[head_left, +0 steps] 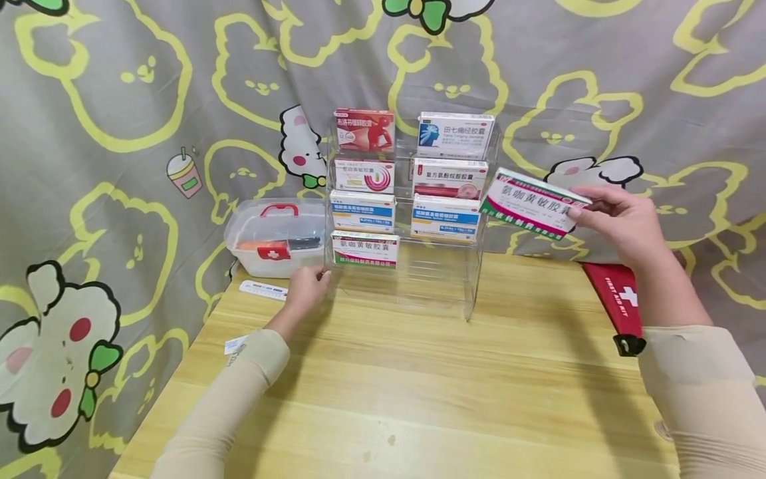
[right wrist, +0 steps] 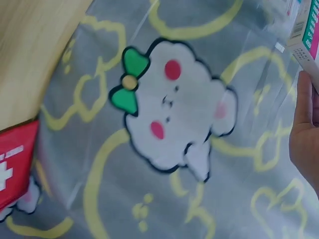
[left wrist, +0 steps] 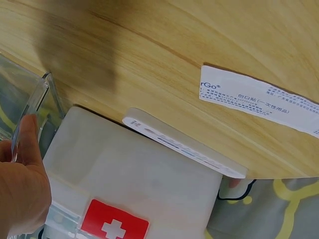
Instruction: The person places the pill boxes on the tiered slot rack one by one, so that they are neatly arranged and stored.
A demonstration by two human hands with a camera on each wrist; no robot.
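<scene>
Right hand up in the air, right of the rack, fingers and thumb pinching a med box by its right end; box is white w/ green and pink bands, tilted, its left end just beside the rack's upper right corner, clear of the table. Right wrist cam catches only a corner of that box at top right w/ the fingers under it, rest is cartoon cloth. Left hand low at the rack's front left corner, fingers against the clear wall; left wrist cam shows the thumb laid on the acrylic edge, so it's touching, but can't tell if the fingers wrap round it. Rack holds 7 boxes: 4 stacked on the left, 3 on the right, bottom right slot bare. Matching green-band box sits in the bottom left slot, just by the left hand. Left of the rack: a clear first-aid case w/ red handle, touching the rack's side, a white strip lying in front of it, a paper slip nearer the table edge. Red first-aid pouch lies on the table at right, partly behind the right forearm.
</scene>
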